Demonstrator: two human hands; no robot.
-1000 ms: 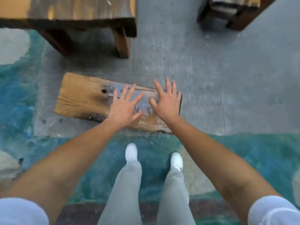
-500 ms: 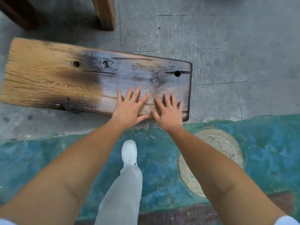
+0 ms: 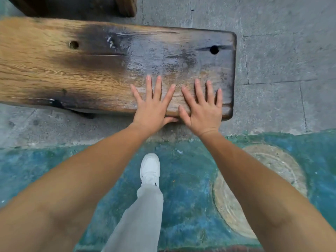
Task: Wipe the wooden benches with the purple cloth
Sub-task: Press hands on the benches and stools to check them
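A low wooden bench (image 3: 72,73) runs across the upper half of the head view, tan at the left and dark and glossy toward its right end. My left hand (image 3: 151,108) lies flat on the bench's near edge with fingers spread and nothing in it. My right hand (image 3: 203,110) lies flat beside it, close to the bench's right end, fingers spread and empty too. No purple cloth is in view.
The leg of another wooden piece (image 3: 125,6) stands just behind the bench at the top. Grey paving (image 3: 281,51) surrounds the bench. My white shoe (image 3: 150,169) and grey trouser leg stand on blue-green painted ground (image 3: 181,188) with a pale round patch (image 3: 272,170).
The view has closed in on the bench as I lean down. Both hands slid onto the bench's near edge and now rest flat with fingers wider apart.
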